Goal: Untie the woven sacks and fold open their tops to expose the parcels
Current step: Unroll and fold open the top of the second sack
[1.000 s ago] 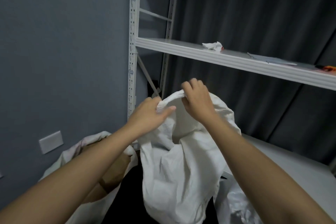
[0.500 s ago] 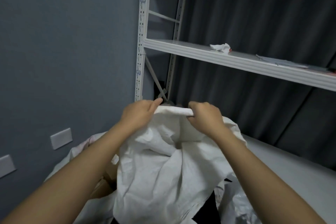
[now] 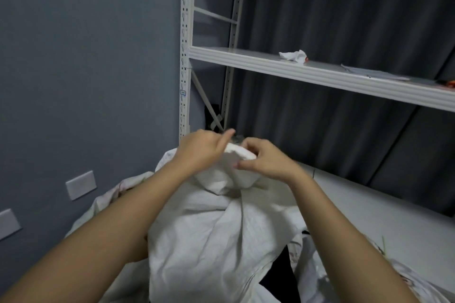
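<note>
A white woven sack [image 3: 216, 236] stands in front of me, its top bunched and rolled into a thick fold. My left hand [image 3: 200, 149] grips the left end of that rolled top edge, index finger stretched out above it. From the right, my right hand [image 3: 264, 157] pinches the same roll, fingers curled around the fabric. Both hands sit close together at the sack's highest point. The sack's contents are hidden by the fabric. A second white sack [image 3: 105, 202] lies lower at the left behind my left forearm.
A white metal shelf rack [image 3: 320, 74] stands behind the sack, holding a crumpled white cloth [image 3: 293, 56] and papers [image 3: 374, 73]. A grey wall with wall plates [image 3: 81, 185] is at the left. More white sack fabric [image 3: 418, 285] lies at lower right on a grey surface [image 3: 394, 214].
My hands have moved closer together and the sack's top edge, stretched between them before, is now rolled and bunched into a tight fold. The fabric below has dropped lower.
</note>
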The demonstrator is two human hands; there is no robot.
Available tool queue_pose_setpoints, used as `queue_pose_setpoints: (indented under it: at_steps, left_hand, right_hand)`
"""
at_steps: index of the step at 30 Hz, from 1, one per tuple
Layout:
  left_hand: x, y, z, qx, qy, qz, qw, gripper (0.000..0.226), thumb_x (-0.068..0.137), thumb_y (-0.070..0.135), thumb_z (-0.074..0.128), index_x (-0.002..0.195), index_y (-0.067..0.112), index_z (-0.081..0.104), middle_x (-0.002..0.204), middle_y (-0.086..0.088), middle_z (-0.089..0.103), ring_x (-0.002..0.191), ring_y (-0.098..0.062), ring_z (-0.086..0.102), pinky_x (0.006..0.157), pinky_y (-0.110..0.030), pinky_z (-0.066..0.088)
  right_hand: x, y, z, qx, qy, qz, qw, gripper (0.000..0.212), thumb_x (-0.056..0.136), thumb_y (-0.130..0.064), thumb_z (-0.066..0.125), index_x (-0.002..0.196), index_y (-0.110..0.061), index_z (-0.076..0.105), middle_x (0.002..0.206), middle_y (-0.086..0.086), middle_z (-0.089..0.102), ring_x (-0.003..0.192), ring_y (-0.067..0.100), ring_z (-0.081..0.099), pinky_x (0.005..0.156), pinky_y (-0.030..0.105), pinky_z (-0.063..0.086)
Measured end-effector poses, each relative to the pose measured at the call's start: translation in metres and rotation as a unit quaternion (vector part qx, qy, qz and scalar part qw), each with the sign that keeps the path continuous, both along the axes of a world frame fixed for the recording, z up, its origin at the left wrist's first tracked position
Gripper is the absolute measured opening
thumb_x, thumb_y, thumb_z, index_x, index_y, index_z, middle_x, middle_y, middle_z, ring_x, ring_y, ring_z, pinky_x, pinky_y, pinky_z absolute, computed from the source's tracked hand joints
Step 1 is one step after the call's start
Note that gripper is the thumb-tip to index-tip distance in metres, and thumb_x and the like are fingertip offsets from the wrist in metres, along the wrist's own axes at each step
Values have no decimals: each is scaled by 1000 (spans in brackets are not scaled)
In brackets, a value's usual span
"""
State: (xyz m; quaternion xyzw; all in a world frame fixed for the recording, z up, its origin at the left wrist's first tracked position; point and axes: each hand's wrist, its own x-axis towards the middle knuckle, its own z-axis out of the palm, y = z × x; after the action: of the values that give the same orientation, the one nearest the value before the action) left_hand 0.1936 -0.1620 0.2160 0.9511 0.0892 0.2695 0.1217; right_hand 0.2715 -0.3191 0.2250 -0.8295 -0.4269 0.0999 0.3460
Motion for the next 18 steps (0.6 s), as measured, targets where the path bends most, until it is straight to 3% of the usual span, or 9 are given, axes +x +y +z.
queue_pose_setpoints:
  at_steps: [2,3,4,7,9,12,14,16,18]
  left_hand:
    - [0,16,10,-54,28,67,996,60,99,53,20,61,14,45,69,-2,53,82,-28,59,64,-32,36]
    - [1,19,10,-24,3,72,997,58,99,52,20,65,13,46,74,-3,54,86,-30,58,65,-33,35]
    - [1,15,8,25,-30,58,998,54,99,52,23,71,13,49,81,-5,56,89,-30,57,66,-33,35]
    - [0,-15,-5,52,-48,-5,998,52,100,47,28,78,13,61,82,-6,63,85,-27,58,64,-32,34]
    - [0,-3,2,-61,-22,3,998,59,99,49,29,57,14,50,61,-4,55,68,-27,53,56,-32,31]
    - [-3,18,15,-40,6,41,998,64,97,55,23,66,11,56,71,-7,60,76,-30,58,60,-31,35]
    - [-4,1,10,74,-18,23,997,57,98,54,22,86,15,62,92,-6,68,93,-30,61,68,-33,37]
    - [-5,-21,3,87,-16,-19,996,50,100,49,25,75,20,59,91,-6,68,92,-30,62,70,-34,39]
    - [-1,-16,9,41,-14,15,999,57,100,47,24,58,17,46,71,-6,60,81,-32,61,65,-34,38]
  right_hand:
    - [2,0,-3,-98,-250,-103,958,25,86,-36,63,73,-23,47,79,-1,60,74,19,56,60,31,35]
    - [-3,3,-5,-104,-306,-143,936,24,88,-37,59,74,-20,48,82,3,62,78,24,58,60,32,35]
    - [-5,6,-10,-94,-289,-145,942,21,88,-35,58,76,-17,55,81,6,64,77,25,60,60,34,37]
    - [-15,7,-7,28,3,-10,1000,16,81,-24,73,74,-12,64,65,-1,58,61,9,52,59,32,41]
    - [-8,0,-2,18,-7,12,1000,16,79,-27,75,79,-17,63,71,-4,60,65,9,54,62,30,41]
    - [-4,-1,-5,-132,-274,-129,944,11,83,-29,61,88,-20,60,92,3,66,89,25,62,64,31,40]
    - [-3,3,-12,-66,-157,-95,981,8,82,-22,65,78,-16,62,81,4,63,82,23,62,64,29,39]
    - [-10,0,-5,19,42,-3,999,15,76,-13,76,78,-9,62,71,0,59,68,12,54,63,28,40]
    - [-4,-8,-4,9,19,-5,1000,23,76,-17,77,76,-14,54,68,-2,54,63,12,48,57,26,35]
